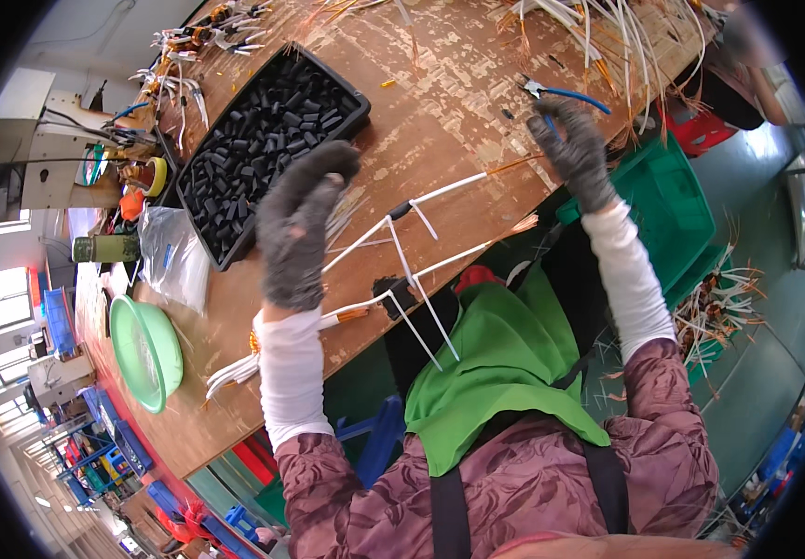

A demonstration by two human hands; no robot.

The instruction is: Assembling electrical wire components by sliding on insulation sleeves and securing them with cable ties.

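Note:
My left hand [295, 233], in a worn grey glove, hovers at the near edge of a black tray [362, 110] full of short black sleeves [267, 135]. Its fingers are loosely bent, with the thumb apart from their tips; I see nothing between them. My right hand [575, 154], gloved alike, is open just below pliers [575, 97] with blue handles. Between my hands lies a branched white wire [449, 189] with a black sleeve [401, 211] at its joint and bare copper at its right end. Other white wires [458, 258] overhang the table edge towards my green apron [496, 354].
Wire bundles [598, 42] with frayed copper ends lie at the far side. A pale green basin [146, 354] and a clear plastic bag [174, 252] are on the left. A green crate [677, 205] stands right of the worn wooden table [440, 102], near wire scraps [715, 307].

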